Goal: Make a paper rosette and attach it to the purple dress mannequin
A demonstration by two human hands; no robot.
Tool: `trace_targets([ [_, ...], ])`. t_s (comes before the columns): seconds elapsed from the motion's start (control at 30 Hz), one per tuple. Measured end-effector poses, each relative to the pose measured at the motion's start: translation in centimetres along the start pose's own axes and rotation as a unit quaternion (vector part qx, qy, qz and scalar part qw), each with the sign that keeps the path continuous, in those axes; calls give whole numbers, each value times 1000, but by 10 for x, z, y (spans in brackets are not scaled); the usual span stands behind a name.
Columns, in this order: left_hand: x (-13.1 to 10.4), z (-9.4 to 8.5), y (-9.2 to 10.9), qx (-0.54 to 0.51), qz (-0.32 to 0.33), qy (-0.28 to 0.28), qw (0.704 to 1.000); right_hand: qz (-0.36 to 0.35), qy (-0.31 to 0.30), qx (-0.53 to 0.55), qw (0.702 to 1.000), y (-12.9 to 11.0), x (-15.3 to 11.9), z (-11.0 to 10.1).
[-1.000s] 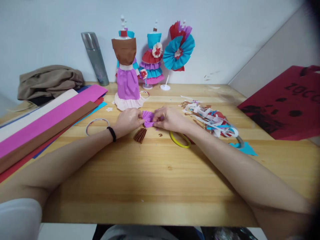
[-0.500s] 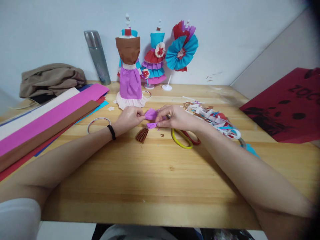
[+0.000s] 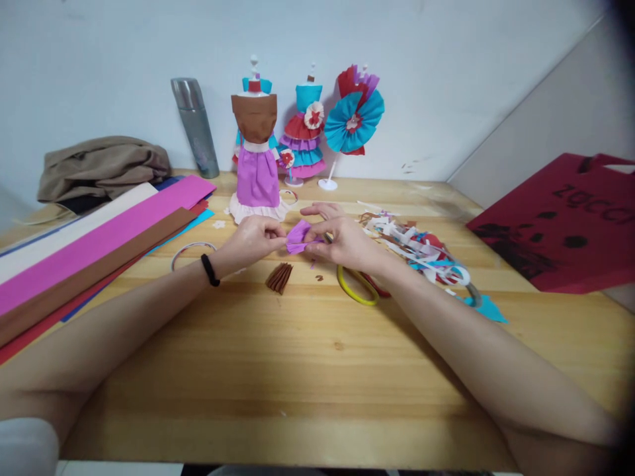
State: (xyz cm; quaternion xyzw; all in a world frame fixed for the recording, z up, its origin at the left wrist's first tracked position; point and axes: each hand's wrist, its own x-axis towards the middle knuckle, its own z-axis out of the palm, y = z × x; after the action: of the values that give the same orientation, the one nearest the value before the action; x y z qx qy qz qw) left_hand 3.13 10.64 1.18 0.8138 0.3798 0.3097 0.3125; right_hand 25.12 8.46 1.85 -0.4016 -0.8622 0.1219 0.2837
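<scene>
Purple paper (image 3: 296,237): held up over the middle of the table (image 3: 297,390), between my two hands; creased, one end gathered towards my right.
Left hand (image 3: 251,239): thumb and forefinger pinched together on the paper's left edge, the other fingers curled in.
Right hand (image 3: 342,241): thumb and forefinger closed on the right end of the paper; the remaining fingers loosely spread above it.
Brown fan (image 3: 279,277): lies on the wood just nearer me, its pleats pressed close; I judge this one finished.
Progress: purple piece part-folded, in my judgement; its pleats are looser than the brown ones, so shaping and setting down remain.
Done at the back: front stand wears a brown top (image 3: 254,116) with a purple skirt (image 3: 258,177); the ruffled dress (image 3: 303,139) and the blue rosette (image 3: 353,122) also look complete.
Beside my right wrist: a yellow loop (image 3: 354,294), perhaps a scissors handle; the hand hides too much to be sure.
Writing: the red bag (image 3: 565,231) carries black letters, "z", an unclear vowel, then "cc". On the flask (image 3: 198,139) I can read none.
</scene>
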Motion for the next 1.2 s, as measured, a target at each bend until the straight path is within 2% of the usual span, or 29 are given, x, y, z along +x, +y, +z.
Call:
trace_targets([
  [0.23,0,-5,4,22,43,-40,998,-11,2,18,1000,-1,0,-6],
  [0.43,1,-7,7,37,67,-51,996,-67,-34,22,997,-6,1,-14],
  [0.53,1,-7,7,26,57,-54,997,-75,-34,32,996,-6,1,-14],
  [0.67,0,-5,8,11,41,-61,997,-43,-7,66,997,-4,0,-12],
  [0.77,0,-5,10,6,32,-43,999,-25,5,88,996,-5,-2,-12],
  [1.2,3,-7,9,-28,-11,-48,998,-19,-5,94,995,-9,-3,-12],
])
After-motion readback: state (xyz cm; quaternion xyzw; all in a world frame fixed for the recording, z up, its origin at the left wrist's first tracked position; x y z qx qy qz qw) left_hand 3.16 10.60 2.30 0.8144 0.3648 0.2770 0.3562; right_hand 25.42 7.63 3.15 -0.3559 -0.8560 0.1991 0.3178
